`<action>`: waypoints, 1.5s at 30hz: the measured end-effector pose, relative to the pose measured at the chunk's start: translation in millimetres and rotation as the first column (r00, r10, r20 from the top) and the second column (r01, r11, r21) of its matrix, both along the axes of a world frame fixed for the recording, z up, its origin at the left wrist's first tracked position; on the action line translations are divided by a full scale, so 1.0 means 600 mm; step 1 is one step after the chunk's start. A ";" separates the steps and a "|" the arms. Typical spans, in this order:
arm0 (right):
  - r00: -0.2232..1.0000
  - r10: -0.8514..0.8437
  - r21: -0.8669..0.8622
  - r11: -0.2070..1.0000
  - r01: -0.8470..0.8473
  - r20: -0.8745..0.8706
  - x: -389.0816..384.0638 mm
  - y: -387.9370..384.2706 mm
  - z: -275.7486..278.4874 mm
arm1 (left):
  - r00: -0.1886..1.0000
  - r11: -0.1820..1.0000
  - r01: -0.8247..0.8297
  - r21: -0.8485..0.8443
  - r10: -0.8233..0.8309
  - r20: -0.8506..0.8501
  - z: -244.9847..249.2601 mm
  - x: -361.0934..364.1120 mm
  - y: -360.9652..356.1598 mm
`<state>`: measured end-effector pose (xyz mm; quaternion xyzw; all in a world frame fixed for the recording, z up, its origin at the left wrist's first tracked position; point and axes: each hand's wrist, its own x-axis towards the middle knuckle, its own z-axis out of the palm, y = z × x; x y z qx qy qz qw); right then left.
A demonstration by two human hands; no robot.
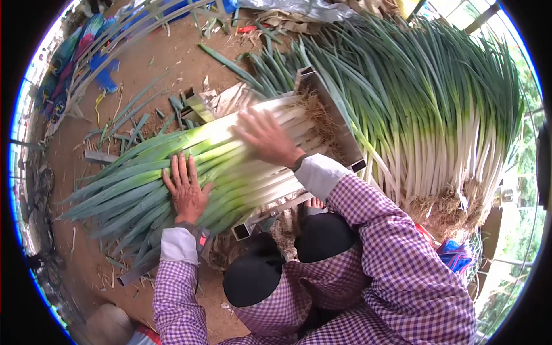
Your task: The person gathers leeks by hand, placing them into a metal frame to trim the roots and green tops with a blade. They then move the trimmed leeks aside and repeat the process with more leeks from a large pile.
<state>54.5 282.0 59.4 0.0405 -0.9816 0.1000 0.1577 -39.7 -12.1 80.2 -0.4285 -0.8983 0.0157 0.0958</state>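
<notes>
A layer of long green onions (pixel 230 167) lies across a metal frame in front of me, leaves to the left and roots to the right. My left hand (pixel 187 192) rests on the green leaves with its fingers spread. Over the white stalks, my right hand (pixel 265 138) lies flat with its fingers out, somewhat blurred by motion. Neither hand is wrapped around anything. The roots (pixel 319 118) sit against the upright metal plate (pixel 333 109) at the right end of the frame.
A large heap of green onions (pixel 425 109) stands on the right, its roots toward me. Cut leaf pieces (pixel 135 129) litter the dirt floor (pixel 167 57) at the left. Blue netting (pixel 457 256) lies at the lower right. Curved poles (pixel 123 43) run along the upper left.
</notes>
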 end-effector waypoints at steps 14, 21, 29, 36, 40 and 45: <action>0.970 -0.241 0.092 0.967 0.237 0.030 0.084 0.114 0.034 | 0.998 0.999 -0.011 0.045 0.014 -0.054 0.008 0.024 0.004; 0.955 -0.284 0.129 0.954 0.272 0.088 0.048 0.141 0.036 | 0.998 0.996 0.004 0.093 0.002 -0.058 0.008 0.026 0.007; 0.969 -0.248 0.071 0.966 0.249 -0.024 0.017 0.202 -0.017 | 0.994 0.999 0.015 0.051 -0.010 -0.108 -0.016 0.013 0.012; 0.914 -0.403 -0.353 0.848 0.396 0.057 0.246 0.212 0.313 | 0.987 0.999 0.024 0.036 -0.018 -0.161 -0.028 0.011 0.008; 0.853 -0.514 -0.380 0.774 0.506 0.089 0.462 0.255 0.224 | 0.978 1.000 0.003 -0.021 -0.008 -0.208 -0.031 0.006 0.002; 0.547 -0.728 -0.121 0.551 0.826 0.414 0.713 0.198 -0.021 | 0.979 0.989 0.120 0.090 -0.103 -0.176 -0.017 0.010 -0.003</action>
